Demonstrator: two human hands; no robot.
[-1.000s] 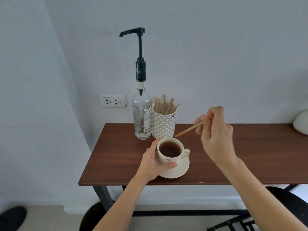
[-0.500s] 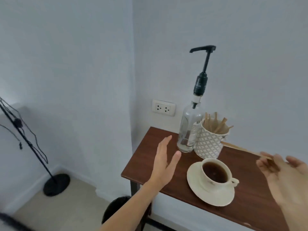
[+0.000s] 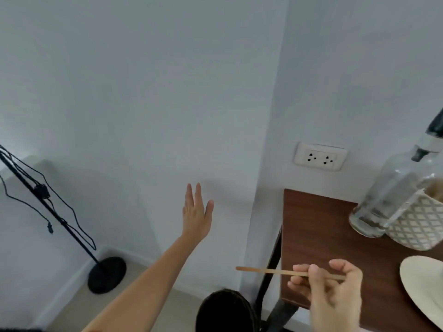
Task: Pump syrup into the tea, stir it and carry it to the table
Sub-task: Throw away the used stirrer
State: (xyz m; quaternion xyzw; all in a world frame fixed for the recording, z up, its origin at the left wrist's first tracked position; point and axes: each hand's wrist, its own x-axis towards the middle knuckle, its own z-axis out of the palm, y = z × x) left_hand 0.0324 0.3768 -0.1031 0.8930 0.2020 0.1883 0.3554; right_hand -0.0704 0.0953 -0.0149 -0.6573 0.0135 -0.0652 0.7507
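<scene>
Pinching the stirrer (image 3: 282, 272), the right hand (image 3: 333, 291) hovers beside the saucer (image 3: 422, 283).

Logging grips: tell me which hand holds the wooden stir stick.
The right hand, pinching the stir stick; the left hand is open and empty.

Head view, down-left, beside table (image 3: 311, 236)

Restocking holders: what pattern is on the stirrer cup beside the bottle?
A white-and-grey diamond lattice on the stirrer cup, seen in the head view.
</scene>
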